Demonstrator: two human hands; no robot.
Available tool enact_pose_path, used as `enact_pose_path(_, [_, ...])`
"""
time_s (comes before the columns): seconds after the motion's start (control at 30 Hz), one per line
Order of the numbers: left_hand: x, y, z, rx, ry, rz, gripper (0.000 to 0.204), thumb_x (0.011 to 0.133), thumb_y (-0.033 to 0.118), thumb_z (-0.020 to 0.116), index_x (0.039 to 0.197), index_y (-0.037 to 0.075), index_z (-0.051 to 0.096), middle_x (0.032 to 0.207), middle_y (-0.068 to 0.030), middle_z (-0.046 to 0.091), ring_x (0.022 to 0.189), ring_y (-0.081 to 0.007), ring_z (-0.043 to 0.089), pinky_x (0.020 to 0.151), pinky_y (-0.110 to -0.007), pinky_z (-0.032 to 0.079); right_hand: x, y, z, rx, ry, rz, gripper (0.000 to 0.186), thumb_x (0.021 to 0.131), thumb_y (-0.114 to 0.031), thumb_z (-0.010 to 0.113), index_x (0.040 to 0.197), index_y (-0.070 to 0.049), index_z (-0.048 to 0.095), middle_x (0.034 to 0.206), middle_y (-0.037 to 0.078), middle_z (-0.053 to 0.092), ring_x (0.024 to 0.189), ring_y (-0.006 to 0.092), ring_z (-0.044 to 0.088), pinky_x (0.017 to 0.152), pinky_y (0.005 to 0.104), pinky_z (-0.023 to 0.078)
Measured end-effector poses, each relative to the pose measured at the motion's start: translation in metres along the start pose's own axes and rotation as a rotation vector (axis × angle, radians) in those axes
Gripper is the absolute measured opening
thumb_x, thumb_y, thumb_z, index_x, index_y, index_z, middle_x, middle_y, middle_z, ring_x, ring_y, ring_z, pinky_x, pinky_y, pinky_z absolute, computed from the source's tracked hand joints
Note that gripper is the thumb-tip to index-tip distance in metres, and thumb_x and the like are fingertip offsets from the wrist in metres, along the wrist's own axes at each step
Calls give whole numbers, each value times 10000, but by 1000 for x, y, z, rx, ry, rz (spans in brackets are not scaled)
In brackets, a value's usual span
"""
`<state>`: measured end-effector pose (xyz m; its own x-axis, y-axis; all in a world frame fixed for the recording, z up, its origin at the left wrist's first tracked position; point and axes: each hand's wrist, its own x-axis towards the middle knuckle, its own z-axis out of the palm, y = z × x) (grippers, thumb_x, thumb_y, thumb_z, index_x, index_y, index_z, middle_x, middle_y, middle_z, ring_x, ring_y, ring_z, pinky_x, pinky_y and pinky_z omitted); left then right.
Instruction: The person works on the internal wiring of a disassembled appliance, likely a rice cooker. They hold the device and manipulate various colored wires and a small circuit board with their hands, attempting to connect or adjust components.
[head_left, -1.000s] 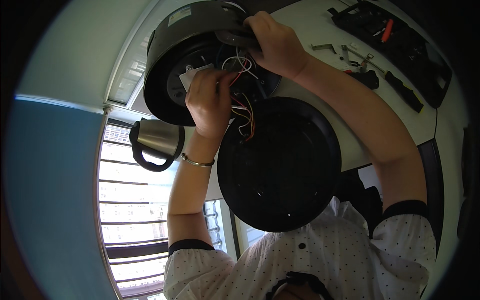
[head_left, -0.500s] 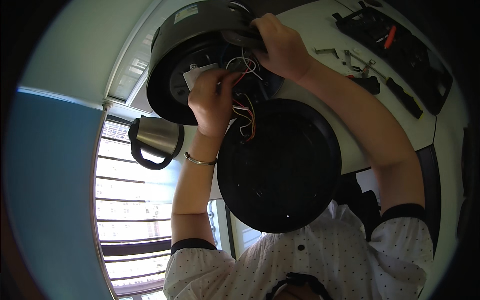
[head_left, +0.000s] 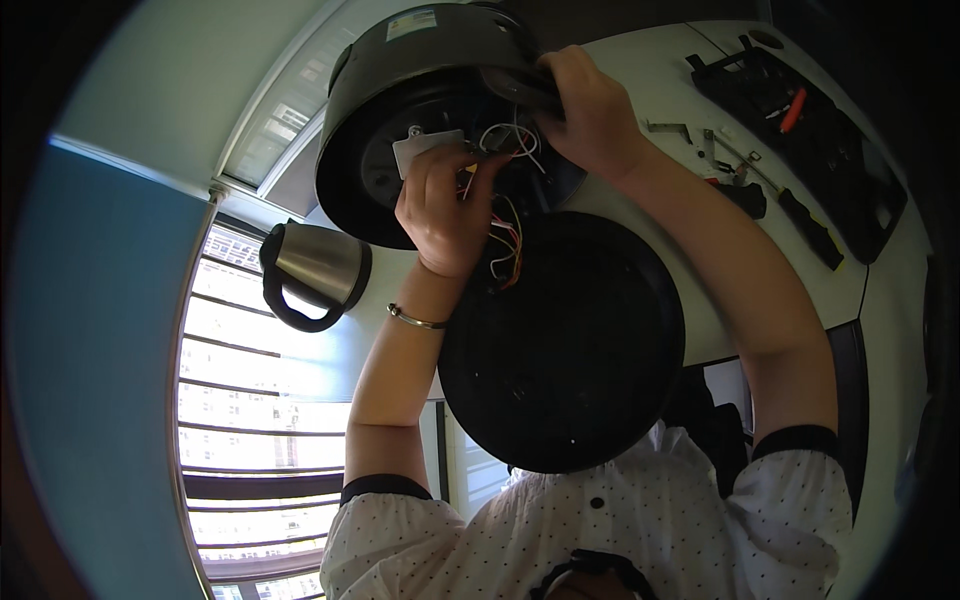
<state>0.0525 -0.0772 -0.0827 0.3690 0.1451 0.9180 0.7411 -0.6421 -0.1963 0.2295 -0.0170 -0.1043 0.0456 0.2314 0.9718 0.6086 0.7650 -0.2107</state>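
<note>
The fingers of the left hand are curled shut among a bundle of thin wires, white, red and orange, that spill from the open underside of a round black appliance body; whether they pinch one particular wire cannot be told, since the knuckles hide the fingertips. The right hand is clamped on the far rim of the body, fingers wrapped over its edge, steadying it. Compared with half a second and a second earlier, both hands keep the same grips and only the left wrist has shifted slightly, which suggests fine work on the wiring continues rather than a new step. A small white plate sits just beside the left fingertips. A detached black round base cover lies below the wires, touching them. Beyond stand a steel kettle and, on the white table, an open tool case and loose tools.
</note>
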Motion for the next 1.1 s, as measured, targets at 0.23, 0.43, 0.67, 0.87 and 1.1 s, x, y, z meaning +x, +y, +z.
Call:
enact_pose_path(0.23, [-4,-4,6,-10,20,18,237,641,63,814,811,45,649,805,-66,612,584,-188,600,500,-269,490,-1,2,0,-10,-3,5,430,649,-40,713,1031,-10,517,918,144,559,756,331,606,634,372,510])
enact_pose_path(0.43, [5,-3,-3,-119,-96,-4,185,663,9,775,814,45,675,822,-69,628,612,-191,623,515,-275,498,0,0,-3,24,13,-21,453,637,-37,712,1042,-25,508,899,133,543,767,322,604,628,369,507])
enact_pose_path(0.67, [12,-6,-6,-123,-166,85,153,674,-29,739,801,33,680,827,-84,639,631,-193,627,524,-272,502,1,-1,-1,12,42,-30,419,642,-55,716,1005,-39,509,871,114,530,748,306,597,619,371,507])
enact_pose_path(0.87, [16,-9,-5,-14,-209,328,183,665,-46,712,829,28,679,806,-82,607,644,-185,608,490,-250,489,0,3,-2,-21,17,-20,394,654,-68,724,983,-37,510,882,102,535,749,291,603,616,354,514])
enact_pose_path(1.1, [9,-7,-7,46,-167,284,171,687,-43,732,840,15,680,835,-108,644,664,-199,641,530,-258,517,0,-1,-1,27,-8,21,391,671,-96,740,985,-40,515,888,94,536,751,275,609,619,338,520])
